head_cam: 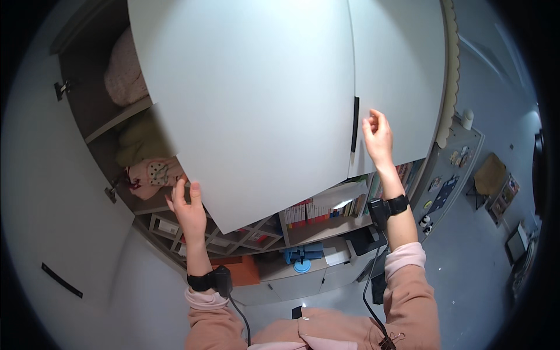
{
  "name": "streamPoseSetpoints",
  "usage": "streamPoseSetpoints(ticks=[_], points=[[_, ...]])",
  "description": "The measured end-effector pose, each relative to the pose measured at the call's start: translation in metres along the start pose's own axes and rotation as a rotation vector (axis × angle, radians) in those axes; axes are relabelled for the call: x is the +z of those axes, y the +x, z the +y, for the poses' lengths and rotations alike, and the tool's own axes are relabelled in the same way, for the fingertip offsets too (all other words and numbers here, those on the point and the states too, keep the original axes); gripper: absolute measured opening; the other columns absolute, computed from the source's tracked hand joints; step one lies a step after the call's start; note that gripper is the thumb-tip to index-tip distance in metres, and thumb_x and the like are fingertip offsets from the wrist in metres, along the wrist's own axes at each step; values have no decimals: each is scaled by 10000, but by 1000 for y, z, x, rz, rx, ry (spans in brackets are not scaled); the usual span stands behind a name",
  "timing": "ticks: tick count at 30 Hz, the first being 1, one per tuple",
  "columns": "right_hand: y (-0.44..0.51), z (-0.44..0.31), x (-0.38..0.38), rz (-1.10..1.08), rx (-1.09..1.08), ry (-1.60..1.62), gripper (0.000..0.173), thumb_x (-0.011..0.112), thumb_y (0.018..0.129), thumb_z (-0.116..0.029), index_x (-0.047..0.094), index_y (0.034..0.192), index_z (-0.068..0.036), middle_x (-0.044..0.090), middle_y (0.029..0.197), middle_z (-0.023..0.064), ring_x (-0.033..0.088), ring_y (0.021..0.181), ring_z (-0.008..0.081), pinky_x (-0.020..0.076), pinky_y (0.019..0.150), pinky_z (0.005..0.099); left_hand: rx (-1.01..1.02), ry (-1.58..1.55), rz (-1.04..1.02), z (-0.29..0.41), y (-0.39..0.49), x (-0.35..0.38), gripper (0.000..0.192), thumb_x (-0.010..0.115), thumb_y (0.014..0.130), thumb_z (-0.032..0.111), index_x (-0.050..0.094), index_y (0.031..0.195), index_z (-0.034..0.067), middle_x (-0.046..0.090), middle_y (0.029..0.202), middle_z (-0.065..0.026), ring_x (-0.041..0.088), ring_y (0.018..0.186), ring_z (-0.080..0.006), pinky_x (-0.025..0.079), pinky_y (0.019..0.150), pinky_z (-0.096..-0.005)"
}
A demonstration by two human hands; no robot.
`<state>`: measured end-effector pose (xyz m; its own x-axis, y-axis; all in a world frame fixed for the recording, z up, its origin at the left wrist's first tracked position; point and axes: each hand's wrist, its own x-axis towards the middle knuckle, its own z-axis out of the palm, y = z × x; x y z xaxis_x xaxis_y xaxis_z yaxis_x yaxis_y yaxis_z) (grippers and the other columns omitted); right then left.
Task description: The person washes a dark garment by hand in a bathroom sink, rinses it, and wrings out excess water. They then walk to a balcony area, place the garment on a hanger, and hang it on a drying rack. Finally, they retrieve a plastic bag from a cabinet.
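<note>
A wide white cabinet door [245,113] stands ajar in front of me, its left edge away from the shelves. At that edge is my left hand [189,210], fingers spread and thumb against or just beside the edge; firm contact is unclear. Behind its fingers lies a folded pink garment [153,173] with a dotted patch, below an olive-green textile [142,138]. My right hand [378,138] hovers, fingers loosely curled and empty, before the narrower right door [398,87]. Just left of it is a black bar handle [355,124].
At left another white door [52,188] is swung wide, showing hinges. Beneath the doors are a bookshelf [306,214] and a diamond-lattice rack [227,243]. An orange box [238,269] and a blue stand [302,264] sit on the lower counter. A brown chair [490,173] stands far right.
</note>
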<state>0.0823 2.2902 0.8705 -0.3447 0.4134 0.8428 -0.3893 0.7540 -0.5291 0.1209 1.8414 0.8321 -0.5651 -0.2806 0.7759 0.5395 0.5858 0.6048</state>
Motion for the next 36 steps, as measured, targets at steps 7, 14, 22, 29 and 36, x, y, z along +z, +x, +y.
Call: streamPoseSetpoints(ticks=[7,14,22,29,36], points=[[-7,-30,18,-74,7,-192,465,626,903,-256,436,1270,-42,670,958,171,677,842,320,534,738,402,-11,44,-14,-43,44,33,420,533,968,399,595,1198,52,631,1028,-62,543,1082,-211,110,1128,-473],[-8,-38,8,-117,31,-190,445,593,918,-195,368,1259,-19,599,770,122,642,711,284,508,654,403,-35,-27,65,-68,66,60,452,555,948,432,619,1206,66,660,1049,-95,553,1029,-241,273,1043,-432],[-49,-58,-127,82,15,-102,584,749,804,-254,383,1222,-73,669,858,129,678,772,309,524,684,377,-55,-173,107,-76,70,69,436,592,935,394,629,1180,36,695,1048,-88,611,1004,-225,366,985,-366],[-67,-30,-256,450,71,-318,512,684,853,-184,458,1292,-50,618,1083,166,637,986,280,499,840,372,182,248,494,25,42,78,550,667,847,126,463,1353,62,503,1329,-131,443,1257,-298,319,1045,-467],[-54,14,-321,634,-90,-751,461,572,942,-176,450,1379,-97,603,1111,158,591,984,352,469,798,413,595,20,195,165,-2,162,522,645,816,87,487,1313,66,360,1467,-154,278,1384,-308,131,1125,-485]])
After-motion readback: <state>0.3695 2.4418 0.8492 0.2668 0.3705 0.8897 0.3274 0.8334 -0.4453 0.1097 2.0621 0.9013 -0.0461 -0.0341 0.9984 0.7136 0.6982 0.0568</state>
